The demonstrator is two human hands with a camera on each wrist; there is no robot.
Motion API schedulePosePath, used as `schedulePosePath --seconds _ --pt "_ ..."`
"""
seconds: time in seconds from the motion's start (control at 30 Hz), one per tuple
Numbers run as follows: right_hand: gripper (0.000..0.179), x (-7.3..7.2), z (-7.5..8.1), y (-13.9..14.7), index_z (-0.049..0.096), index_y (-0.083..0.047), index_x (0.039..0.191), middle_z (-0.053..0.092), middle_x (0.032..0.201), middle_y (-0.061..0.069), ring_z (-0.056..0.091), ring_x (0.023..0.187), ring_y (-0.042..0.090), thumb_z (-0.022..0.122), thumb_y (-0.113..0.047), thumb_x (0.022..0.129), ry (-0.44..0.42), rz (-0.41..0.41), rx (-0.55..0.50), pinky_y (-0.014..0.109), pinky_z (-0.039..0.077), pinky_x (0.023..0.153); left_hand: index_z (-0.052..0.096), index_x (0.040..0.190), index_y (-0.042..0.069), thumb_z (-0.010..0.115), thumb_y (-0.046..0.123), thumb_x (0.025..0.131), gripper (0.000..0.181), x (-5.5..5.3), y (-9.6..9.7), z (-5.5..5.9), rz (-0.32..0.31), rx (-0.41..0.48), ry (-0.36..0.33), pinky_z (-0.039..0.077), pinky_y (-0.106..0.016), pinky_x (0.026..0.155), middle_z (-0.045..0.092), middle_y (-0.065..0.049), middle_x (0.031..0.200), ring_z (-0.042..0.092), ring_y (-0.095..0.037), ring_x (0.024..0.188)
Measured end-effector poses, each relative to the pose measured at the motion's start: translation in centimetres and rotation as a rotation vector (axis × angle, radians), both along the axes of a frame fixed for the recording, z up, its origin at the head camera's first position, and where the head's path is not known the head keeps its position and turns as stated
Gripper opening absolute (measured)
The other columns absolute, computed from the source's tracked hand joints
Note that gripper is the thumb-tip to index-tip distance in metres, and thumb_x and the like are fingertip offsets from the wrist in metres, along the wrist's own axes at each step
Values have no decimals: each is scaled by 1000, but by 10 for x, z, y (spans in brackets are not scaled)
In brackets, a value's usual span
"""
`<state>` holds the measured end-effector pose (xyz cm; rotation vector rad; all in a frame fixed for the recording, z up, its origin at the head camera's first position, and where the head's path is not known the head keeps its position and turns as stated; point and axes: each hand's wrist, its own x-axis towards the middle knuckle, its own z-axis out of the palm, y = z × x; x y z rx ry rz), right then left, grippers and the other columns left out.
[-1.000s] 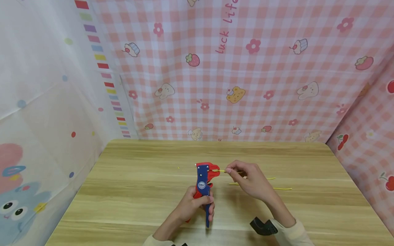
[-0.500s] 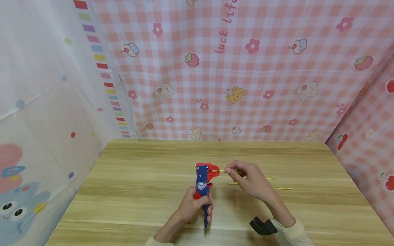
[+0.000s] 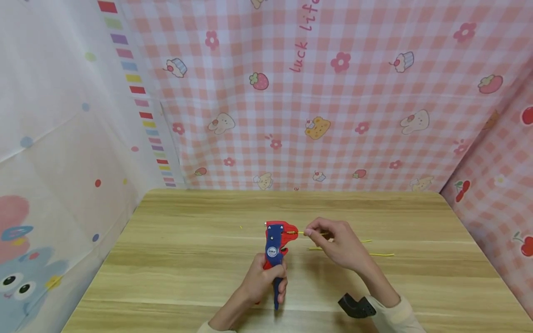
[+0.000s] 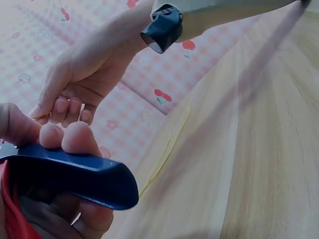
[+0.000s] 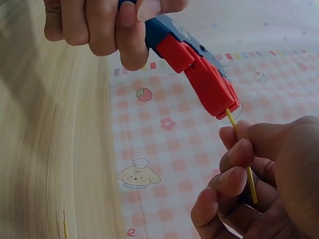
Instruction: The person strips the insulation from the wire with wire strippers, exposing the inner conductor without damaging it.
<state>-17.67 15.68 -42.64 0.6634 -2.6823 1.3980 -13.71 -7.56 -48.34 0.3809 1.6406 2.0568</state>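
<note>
My left hand (image 3: 264, 280) grips the handles of a red and blue wire stripper (image 3: 272, 240), held upright with its red nose pointing right. In the right wrist view, the stripper's red nose (image 5: 212, 89) has one end of a short yellow wire (image 5: 251, 184) in it. My right hand (image 3: 336, 240) pinches that wire between thumb and fingers, a little way out from the nose. The wire's free end sticks out below my fingers in that view. The blue handle (image 4: 75, 172) shows in the left wrist view with fingers wrapped around it.
Two more yellow wires (image 3: 382, 255) lie on the wooden table (image 3: 187, 277), partly behind my right hand. A tiny yellow scrap (image 3: 241, 227) lies left of the stripper. Patterned cloth (image 3: 291, 152) hangs behind the table. A black device (image 3: 356, 306) sits at my right wrist.
My left hand has squeezed the stripper's handles closer together, and the tool has tipped slightly. The right hand and the wire have stayed almost still.
</note>
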Motion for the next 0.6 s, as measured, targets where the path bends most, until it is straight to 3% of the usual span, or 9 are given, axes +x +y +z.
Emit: schedulePosePath --seconds 0.23,0.6 --pt "11 0 -1 0 73 -19 96 61 73 -5 57 64 5 65 -24 102 12 -2 0 23 52 57 48 90 2 49 2 93 3 -1 -1 -1 -10 9 -23 57 -27 50 57 5 58 60 -10 45" --pt "7 1 1 0 75 -20 95 70 82 -9 60 70 6 69 -21 99 16 -19 0 23 56 67 48 94 -5 50 3 95 9 -3 -3 -6 -47 44 41 59 -27 52 61 4 61 62 -10 47"
